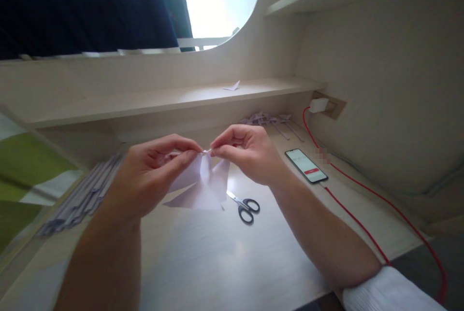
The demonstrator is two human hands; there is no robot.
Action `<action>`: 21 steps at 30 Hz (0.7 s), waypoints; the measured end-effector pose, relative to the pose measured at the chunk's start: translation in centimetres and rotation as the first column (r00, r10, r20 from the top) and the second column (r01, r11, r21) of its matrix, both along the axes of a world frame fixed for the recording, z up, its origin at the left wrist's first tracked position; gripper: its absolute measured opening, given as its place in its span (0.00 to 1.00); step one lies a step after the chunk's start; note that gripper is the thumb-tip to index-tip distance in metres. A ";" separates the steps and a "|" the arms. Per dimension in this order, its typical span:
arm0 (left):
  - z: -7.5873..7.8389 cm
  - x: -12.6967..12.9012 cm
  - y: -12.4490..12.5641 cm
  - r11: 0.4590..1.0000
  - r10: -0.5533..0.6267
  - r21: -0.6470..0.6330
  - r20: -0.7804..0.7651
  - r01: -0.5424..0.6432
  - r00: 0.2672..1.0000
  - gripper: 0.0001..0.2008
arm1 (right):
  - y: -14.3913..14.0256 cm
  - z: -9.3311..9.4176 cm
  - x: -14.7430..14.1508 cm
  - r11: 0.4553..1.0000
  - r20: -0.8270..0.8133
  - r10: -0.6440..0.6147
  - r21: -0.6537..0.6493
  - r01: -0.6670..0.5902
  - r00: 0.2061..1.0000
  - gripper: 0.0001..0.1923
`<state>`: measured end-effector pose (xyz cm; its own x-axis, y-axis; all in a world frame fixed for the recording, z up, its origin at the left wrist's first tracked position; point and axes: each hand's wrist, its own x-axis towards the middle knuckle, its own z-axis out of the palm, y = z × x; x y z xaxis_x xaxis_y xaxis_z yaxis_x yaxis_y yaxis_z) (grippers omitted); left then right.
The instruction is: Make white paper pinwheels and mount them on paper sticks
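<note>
A thin, pale lilac sheet of cut paper (205,192) hangs in front of me with pointed flaps spreading downward. My left hand (155,166) pinches its gathered top edge between thumb and forefinger. Close beside it, my right hand (250,149) pinches the same narrow fold from the other side, fingertips almost meeting the left ones. Exactly what lies between the fingertips is partly hidden. On the desk just beyond the paper's right side lies a pair of scissors (240,203) with black handles, its blade tips partly behind the paper.
Paper strips or sticks (85,195) lie stacked at left. A pile of folded paper pieces (266,119) sits at the back. A phone (306,166) with a red cable (353,217) is at right, near a charger (319,105). A paper scrap (232,87) rests on the shelf (174,99).
</note>
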<state>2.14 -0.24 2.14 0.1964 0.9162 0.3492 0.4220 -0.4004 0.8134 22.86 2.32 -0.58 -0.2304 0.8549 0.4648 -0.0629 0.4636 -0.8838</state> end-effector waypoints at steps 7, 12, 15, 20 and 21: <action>-1.6 1.1 1.6 0.976 0.165 -0.151 0.058 -0.154 0.985 0.08 | 2.8 -2.1 0.3 0.994 0.016 0.092 -0.067 -0.091 0.996 0.02; -2.6 1.3 3.3 0.938 0.122 -0.333 0.073 -0.091 0.990 0.10 | 5.2 -3.6 0.9 0.929 -0.097 0.277 -0.229 -0.292 0.956 0.03; -3.2 1.7 4.0 0.909 0.152 -0.404 0.092 -0.103 0.984 0.11 | 6.1 -4.2 1.1 0.903 -0.143 0.267 -0.309 -0.299 0.953 0.04; -3.9 2.0 4.4 0.932 0.156 -0.346 0.117 -0.107 0.981 0.13 | 6.5 -4.3 1.2 0.870 -0.149 0.203 -0.427 -0.248 0.968 0.04; -3.9 2.0 4.5 0.936 0.158 -0.333 0.114 -0.112 0.981 0.13 | 6.6 -4.3 1.2 0.862 -0.157 0.199 -0.442 -0.249 0.967 0.04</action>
<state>4.19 4.26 -1.73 0.0347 0.9984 0.0437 0.3290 -0.0527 0.9429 24.03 8.87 -4.89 -0.4134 0.9080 0.0689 -0.2179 -0.0252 -0.9757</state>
